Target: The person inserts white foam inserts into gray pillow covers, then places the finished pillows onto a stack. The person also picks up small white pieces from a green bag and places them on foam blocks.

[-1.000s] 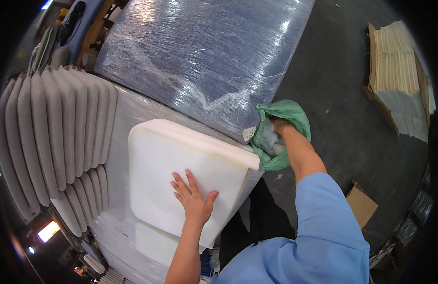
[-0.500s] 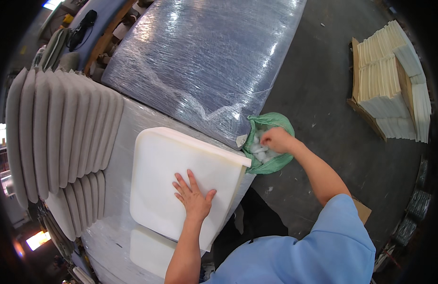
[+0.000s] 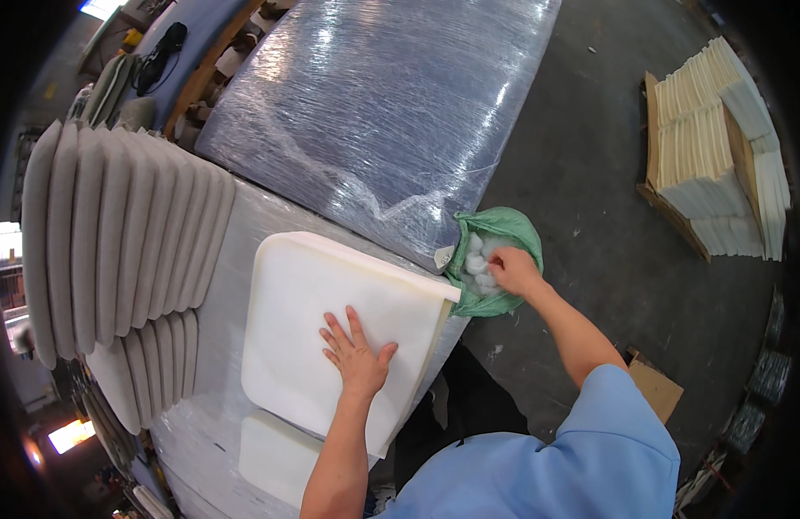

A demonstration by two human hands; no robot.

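The left hand [image 3: 361, 363] lay flat with fingers and thumb spread on a white foam pad [image 3: 305, 346], which rested on a plastic-covered surface [image 3: 209, 268]. The right hand [image 3: 514, 270], its fingers drawn together, was in the mouth of a green sack [image 3: 523, 227], against white fibre tufts [image 3: 476, 265]; whether it gripped any could not be told. The sack sat just by the pad's far right corner, hemmed in by the labelled corner of a blue block wrapped in clear film [image 3: 374, 95], which closed off the far side. Upright grey cushions [image 3: 127, 233] crowded the left side, and a smaller white piece [image 3: 274, 458] lay partly under the pad's near edge. On the dark floor [image 3: 581, 173] to the right stood stacked cream sheets [image 3: 698, 147], well apart, with a cardboard piece [image 3: 655, 389] nearer the right arm
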